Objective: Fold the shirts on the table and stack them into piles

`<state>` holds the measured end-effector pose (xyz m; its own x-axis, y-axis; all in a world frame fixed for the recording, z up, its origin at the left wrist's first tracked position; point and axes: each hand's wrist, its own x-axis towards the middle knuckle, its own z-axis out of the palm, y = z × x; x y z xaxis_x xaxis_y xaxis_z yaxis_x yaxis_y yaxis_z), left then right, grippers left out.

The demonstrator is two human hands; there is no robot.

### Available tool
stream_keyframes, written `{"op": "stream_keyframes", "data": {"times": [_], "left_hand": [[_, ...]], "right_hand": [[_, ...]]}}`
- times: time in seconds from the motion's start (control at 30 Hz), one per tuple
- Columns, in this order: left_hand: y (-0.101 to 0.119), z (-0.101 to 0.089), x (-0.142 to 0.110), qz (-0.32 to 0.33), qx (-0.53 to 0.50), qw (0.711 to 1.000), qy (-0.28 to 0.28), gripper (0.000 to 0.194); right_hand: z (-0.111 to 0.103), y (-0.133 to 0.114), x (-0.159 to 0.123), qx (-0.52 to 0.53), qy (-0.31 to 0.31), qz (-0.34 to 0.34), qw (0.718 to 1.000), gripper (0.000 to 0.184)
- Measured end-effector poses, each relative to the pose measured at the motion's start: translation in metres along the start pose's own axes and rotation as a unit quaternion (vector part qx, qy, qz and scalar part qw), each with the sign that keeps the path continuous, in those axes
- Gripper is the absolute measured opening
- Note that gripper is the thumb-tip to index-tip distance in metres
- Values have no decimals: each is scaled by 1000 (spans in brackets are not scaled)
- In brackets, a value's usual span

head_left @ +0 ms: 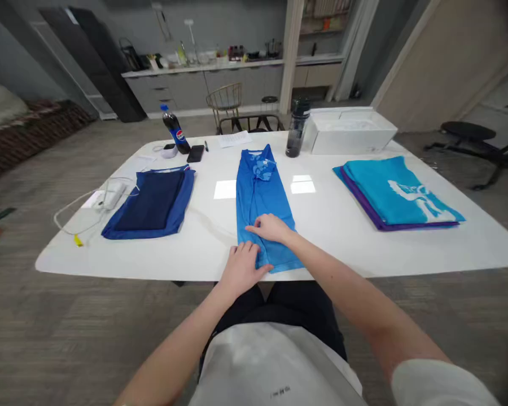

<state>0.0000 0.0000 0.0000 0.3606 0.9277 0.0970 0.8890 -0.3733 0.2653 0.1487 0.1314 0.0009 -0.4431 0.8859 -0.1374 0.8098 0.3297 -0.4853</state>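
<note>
A blue T-shirt (265, 197) lies folded into a long strip in front of me, its collar end away from me and a pale print near the top. My left hand (243, 265) rests on the near left part of the shirt, fingers spread and thumb pointing right. Just beyond it, my right hand (271, 228) has its thumb and bent fingers closed on the cloth, where a crease runs up the shirt. Its forearm passes over the shirt's near right edge. The cloth beneath both hands is hidden.
Folded dark blue clothes (150, 203) lie left, beside a white charger (114, 194) with cable. Turquoise and purple folded clothes (393, 192) lie right. Farther back on the white table (211, 248) are a cola bottle (176, 131), phone (195, 153), paper (235, 139), dark tumbler (296, 132) and white box (351, 138).
</note>
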Motion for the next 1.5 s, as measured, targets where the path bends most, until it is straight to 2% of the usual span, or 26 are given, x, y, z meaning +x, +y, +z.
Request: {"op": "stream_keyframes", "data": {"times": [0.1,0.17,0.3,0.37,0.5,0.6,0.67,0.73,0.8,0.87,0.93,1.03,1.13,1.27,1.4,1.5], "left_hand": [[-8,-3,-7,50,11,999,-13,28],[-13,-3,-11,76,11,997,-13,19],[-22,-5,-17,107,-17,994,6,21],[-24,-7,-20,113,-35,993,17,22],[-24,-12,-24,128,-56,990,-1,24],[-27,-16,-22,160,-99,982,-24,23],[-37,-18,-19,174,-135,975,-21,26],[-51,-21,-16,189,-160,969,-13,40],[-68,-22,-13,209,-165,964,-19,55],[-83,-22,-10,230,-155,960,-41,61],[-91,-23,-9,247,-137,957,-67,56],[-94,-25,-5,263,-119,953,-94,42],[-93,-24,3,269,-131,949,-98,30],[-93,-21,16,266,-169,943,-109,23],[-87,-27,21,222,-219,941,-129,26],[-80,-37,17,171,-249,942,-146,29]], "right_hand": [[3,-18,5,-12,-19,21,1000,31],[1,-23,5,-2,-19,43,999,26],[-6,-17,-3,39,-14,107,993,31],[-8,-12,-8,38,-10,112,993,32],[-6,-8,-20,-17,22,69,997,29],[-2,-8,-28,-80,43,63,994,27],[-3,-6,-34,-98,53,63,992,25],[-8,0,-41,-97,70,43,992,22],[-17,13,-51,-91,86,-17,992,18],[-26,31,-64,-86,80,-108,987,20],[-34,51,-80,-83,54,-185,978,25],[-41,80,-104,-72,23,-231,970,34],[-43,101,-119,-44,-8,-245,968,35],[-45,113,-123,1,-31,-248,968,21],[-48,101,-124,42,-34,-240,969,14],[-51,85,-130,93,-44,-191,976,18]]}}
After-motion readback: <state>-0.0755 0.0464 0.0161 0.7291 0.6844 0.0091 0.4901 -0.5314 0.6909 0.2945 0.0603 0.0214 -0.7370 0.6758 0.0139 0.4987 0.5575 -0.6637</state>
